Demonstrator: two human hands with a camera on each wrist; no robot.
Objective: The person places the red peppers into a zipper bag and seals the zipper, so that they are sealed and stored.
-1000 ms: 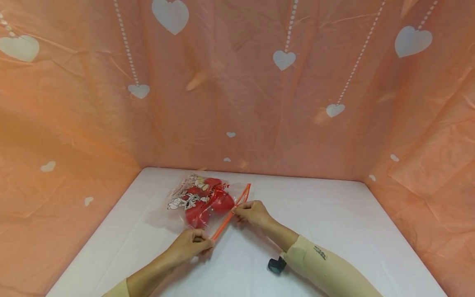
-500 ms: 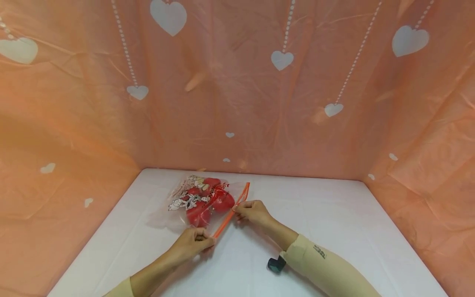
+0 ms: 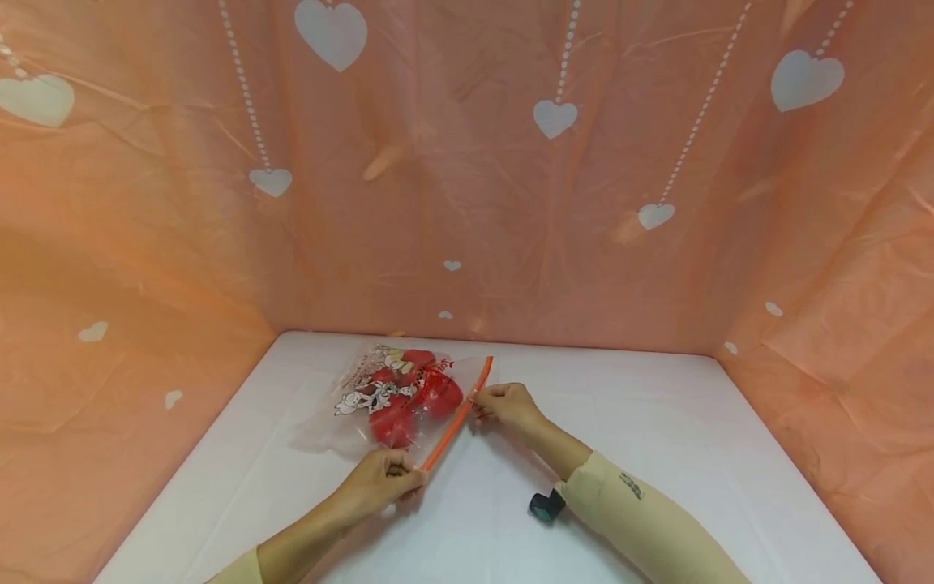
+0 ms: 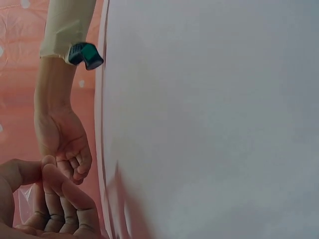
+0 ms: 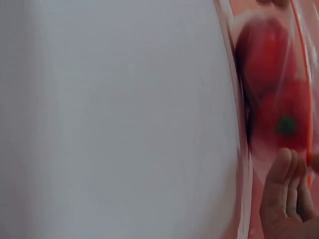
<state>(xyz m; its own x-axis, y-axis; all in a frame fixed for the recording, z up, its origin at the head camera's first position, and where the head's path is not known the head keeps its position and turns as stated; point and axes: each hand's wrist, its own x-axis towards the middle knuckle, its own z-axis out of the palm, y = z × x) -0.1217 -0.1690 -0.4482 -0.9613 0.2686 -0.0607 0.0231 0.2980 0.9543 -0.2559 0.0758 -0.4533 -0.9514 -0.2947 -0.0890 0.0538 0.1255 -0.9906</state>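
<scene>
A clear zip bag (image 3: 328, 426) with printed cartoon figures lies on the white table, its mouth angled to the right. Inside are several red tomatoes (image 3: 441, 397); the right wrist view shows a green star-shaped top (image 5: 286, 125) on one. An orange zip strip (image 3: 450, 434) runs along the mouth. My left hand (image 3: 375, 483) pinches the strip's near end between thumb and index finger. Farther up the strip, my right hand (image 3: 508, 408) pinches it with thumb and fingertips. In the left wrist view, my left hand's fingers (image 4: 70, 199) hide most of the pinched bag edge.
A white table (image 3: 657, 438) spreads under the bag and both arms. Orange cloth (image 3: 474, 203) with white hearts hangs at the back and sides. A small dark wrist camera (image 3: 546, 507) sits beside the right sleeve cuff.
My right hand has slid up along the strip, away from the left hand. The gap at the strip's far end has closed up and the strip looks straighter. My left hand stays nearly in place.
</scene>
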